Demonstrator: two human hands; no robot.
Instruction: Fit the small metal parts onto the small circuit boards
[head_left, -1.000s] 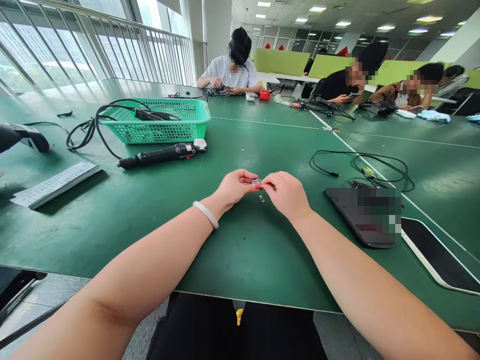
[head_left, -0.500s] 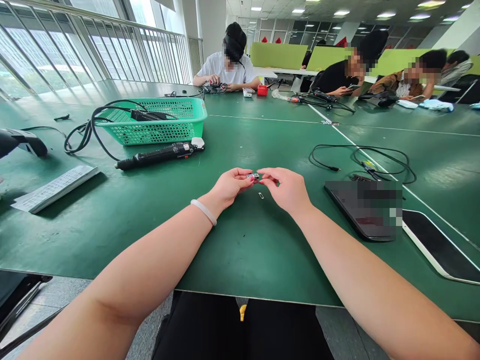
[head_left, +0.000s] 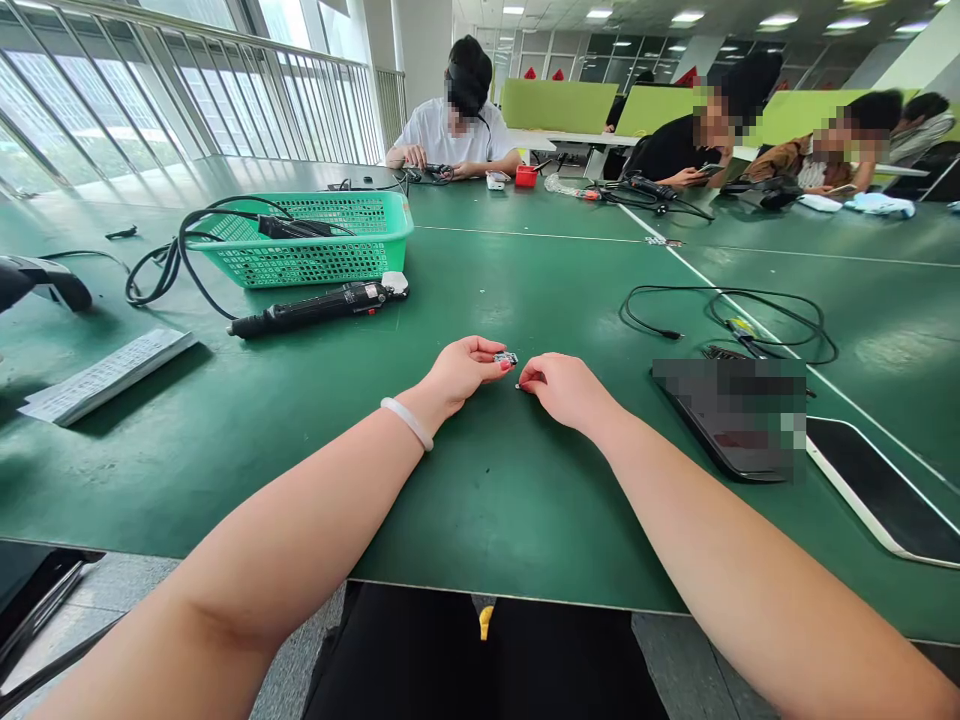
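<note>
My left hand (head_left: 463, 372) pinches a small silvery and dark piece (head_left: 507, 358), perhaps a little circuit board, between thumb and fingers above the table. Just to its right, my right hand (head_left: 561, 388) is closed at table height, its fingertips together on a tiny white piece (head_left: 518, 386), of which only an end shows. The two hands are a short gap apart. A light band circles my left wrist.
On the green table (head_left: 465, 500) lie a black electric screwdriver (head_left: 315, 308), a green basket (head_left: 300, 250) with cables, and a stack of paper (head_left: 109, 375). To the right are a coiled cable (head_left: 750, 300), a dark flat device (head_left: 720, 430) and a phone (head_left: 877, 480). Several people sit beyond.
My right hand has moved away from the piece in my left hand and down to the table. Its fingers have closed on the tiny white piece lying there. The left hand stays in place.
</note>
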